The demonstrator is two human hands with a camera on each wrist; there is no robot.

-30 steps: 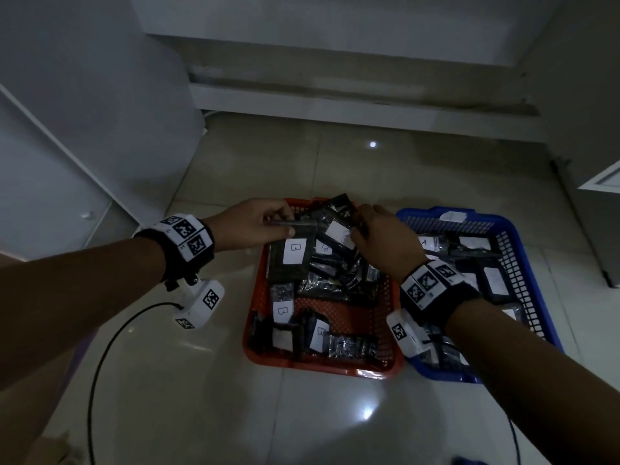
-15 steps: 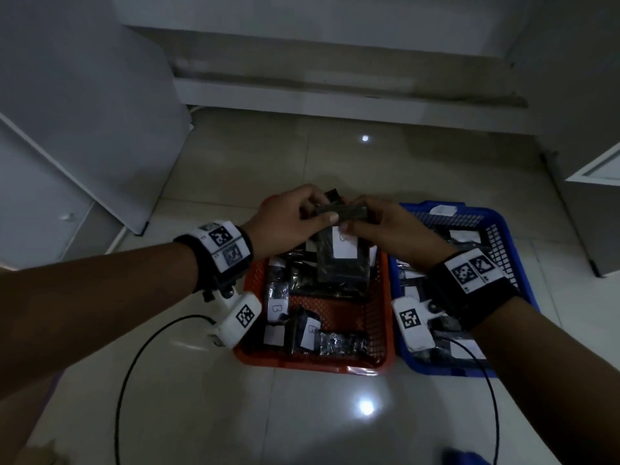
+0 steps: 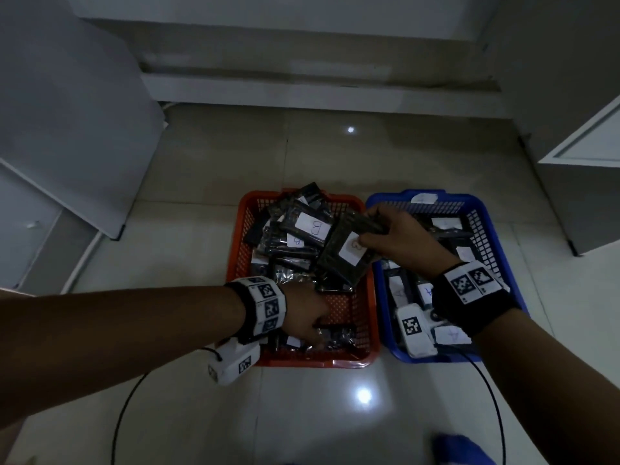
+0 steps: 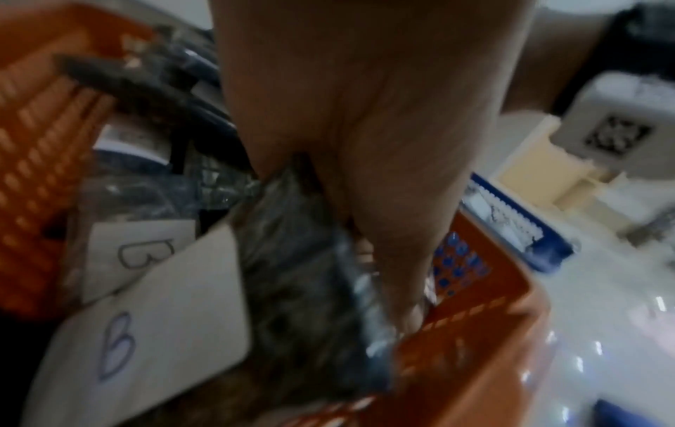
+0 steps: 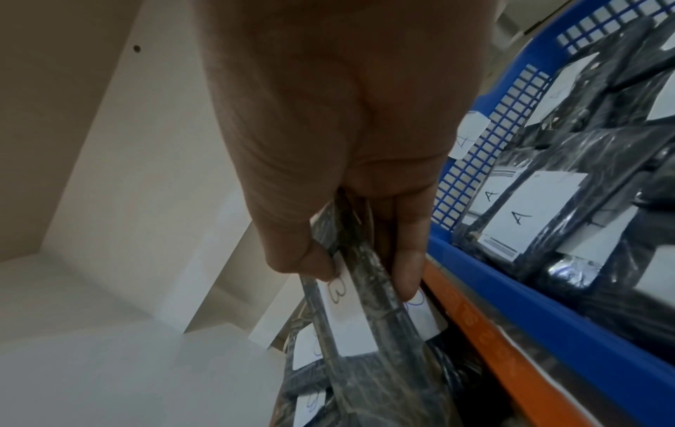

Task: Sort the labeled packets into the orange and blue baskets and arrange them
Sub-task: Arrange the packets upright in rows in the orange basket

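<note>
Packets marked B, orange basket [image 3: 241, 229] on your left and blue basket [image 3: 483, 209] on your right, standing side by side on the tiled floor [image 3: 335, 152].

You have your right hand [image 3: 391, 238] raised over the seam between the two baskets, thumb and fingers pinched on a small sheaf of B packets [image 3: 342, 255] that hangs down toward the orange side, long edges running downward from the grip. Your left hand [image 3: 307, 315] is low in the near end of the orange basket, its fingers curled round a dark packet [image 4: 292, 274] beside the B labels [image 4: 146, 343] there. The held sheaf's place lies to the left of your right hand, so I judge it goes down leftward, not into the A packets [image 5: 526, 213].
</note>
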